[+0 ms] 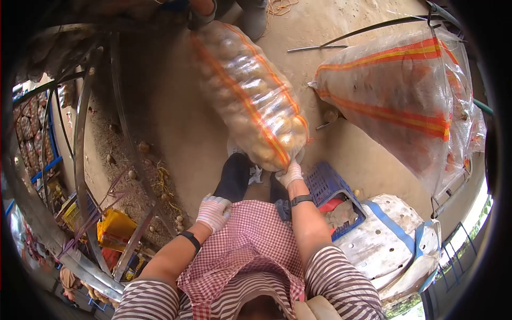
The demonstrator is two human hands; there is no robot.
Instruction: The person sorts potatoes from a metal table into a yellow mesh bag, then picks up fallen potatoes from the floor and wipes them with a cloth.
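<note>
A long, full transparent sack with orange and yellow stripes hangs or leans in front of me, packed with what look like potatoes. My right hand, in a white glove, grips the sack's near lower corner. Nearest the apron, my left hand wears a striped white glove; its fingers are curled and partly turned away, and nothing shows in them. At the sack's far end is another person's hand, close to its top edge.
At the right, a large clear bag with orange stripes hangs on a metal frame. A blue crate stands beside a white padded seat. Metal bars stand at the left, with loose potatoes on the ground.
</note>
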